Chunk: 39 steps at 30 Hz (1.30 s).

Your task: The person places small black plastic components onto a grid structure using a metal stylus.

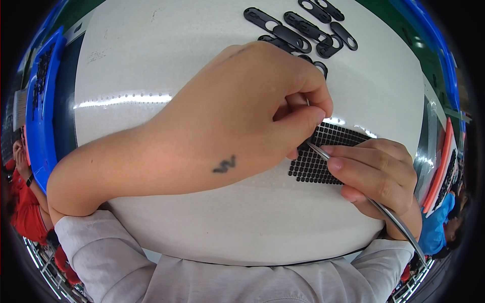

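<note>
Left hand (262, 93): pressing thumb and forefinger together; I cannot tell whether anything is sitting between them. It is covering the work, so a slip could be going unseen.
Right hand (383, 174): pinching the metal tweezers (394, 218), their tips pointing in beneath the left hand; a loosening grip could be letting them twist or jab a finger.
Sheet of small black squares (314, 170): lying on the table (202, 222) by both hands; a dragging finger could be skewing it, a slanting tip catching a neighbouring square.
Black pieces (293, 39): lying just beyond the left hand, some overlapping; brushing knuckles could be scattering them.
</note>
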### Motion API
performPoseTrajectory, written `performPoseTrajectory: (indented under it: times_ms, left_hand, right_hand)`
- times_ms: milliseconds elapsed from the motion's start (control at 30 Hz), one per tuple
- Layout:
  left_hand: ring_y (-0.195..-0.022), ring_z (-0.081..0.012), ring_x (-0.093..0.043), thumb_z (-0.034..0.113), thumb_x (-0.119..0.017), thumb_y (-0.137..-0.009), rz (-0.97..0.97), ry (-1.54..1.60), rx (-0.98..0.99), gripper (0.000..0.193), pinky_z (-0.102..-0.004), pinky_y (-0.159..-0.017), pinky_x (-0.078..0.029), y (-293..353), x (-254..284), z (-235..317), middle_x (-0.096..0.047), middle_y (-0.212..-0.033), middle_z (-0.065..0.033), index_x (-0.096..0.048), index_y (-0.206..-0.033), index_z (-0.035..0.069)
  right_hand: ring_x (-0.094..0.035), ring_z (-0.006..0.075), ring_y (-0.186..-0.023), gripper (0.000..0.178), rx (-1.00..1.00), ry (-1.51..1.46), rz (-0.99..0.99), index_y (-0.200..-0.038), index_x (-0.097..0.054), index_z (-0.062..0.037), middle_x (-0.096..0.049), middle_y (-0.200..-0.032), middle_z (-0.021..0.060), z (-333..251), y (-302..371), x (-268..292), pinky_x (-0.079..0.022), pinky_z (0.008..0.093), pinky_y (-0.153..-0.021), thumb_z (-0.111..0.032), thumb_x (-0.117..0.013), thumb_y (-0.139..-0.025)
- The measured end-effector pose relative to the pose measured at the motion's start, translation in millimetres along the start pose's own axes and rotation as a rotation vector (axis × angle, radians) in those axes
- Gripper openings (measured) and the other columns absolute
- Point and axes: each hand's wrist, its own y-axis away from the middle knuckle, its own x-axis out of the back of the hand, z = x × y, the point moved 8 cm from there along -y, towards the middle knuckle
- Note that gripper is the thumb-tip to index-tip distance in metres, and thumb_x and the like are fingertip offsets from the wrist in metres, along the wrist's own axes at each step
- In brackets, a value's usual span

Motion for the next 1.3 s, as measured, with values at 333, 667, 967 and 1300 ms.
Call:
performPoseTrajectory:
  times_ms: [333, 667, 967, 1300]
  left_hand:
    - [-0.059, -0.006, -0.056, 0.006, -0.051, -0.085, -0.02, 0.041, 0.053, 0.013, -0.0164, -0.052, -0.045, -1, 0, -2, -0.059, -0.073, -0.0053, -0.057, -0.093, -0.003]
    - [-0.064, -0.0076, -0.056, -0.006, -0.06, -0.073, -0.109, 0.017, -0.033, 0.027, -0.0168, -0.056, -0.046, 6, 0, 9, -0.053, -0.086, -0.0056, -0.053, -0.1, -0.003]
    - [-0.066, -0.0057, -0.045, 0.005, -0.058, -0.079, 0.483, -0.343, 0.069, 0.013, -0.018, -0.059, -0.039, -40, 130, 50, -0.05, -0.071, -0.0007, -0.054, -0.089, -0.002]
    - [-0.105, -0.0292, -0.045, 0.002, -0.053, -0.075, 0.456, -1.262, -0.622, 0.03, -0.0337, -0.092, -0.033, -47, 116, 68, -0.049, -0.105, -0.0136, -0.053, -0.104, 0.002]
  right_hand:
    - [-0.062, 0.0194, -0.063, 0.02, 0.007, -0.002, -0.029, -0.09, -0.058, 0.0001, -0.064, -0.079, 0.0132, 1, -2, 0, -0.046, 0.0257, -0.048, -0.019, -0.055, -0.083]
    - [-0.061, 0.0195, -0.058, 0.018, -0.052, -0.261, 0.082, -0.087, -0.059, 0.0035, -0.063, -0.078, 0.0145, 11, 5, 13, -0.049, 0.0269, -0.05, -0.013, -0.053, -0.082]
    - [-0.06, 0.0162, -0.058, 0.021, -0.341, -0.435, 0.164, -0.087, -0.059, 0.0047, -0.061, -0.08, 0.016, 25, 6, 29, -0.049, 0.0247, -0.052, -0.009, -0.044, -0.084]
    - [-0.052, 0.0108, -0.059, 0.012, -0.433, -0.606, 0.2, -0.082, -0.059, -0.0001, -0.058, -0.071, 0.0062, 41, 6, 15, -0.04, 0.025, -0.05, -0.011, -0.054, -0.083]
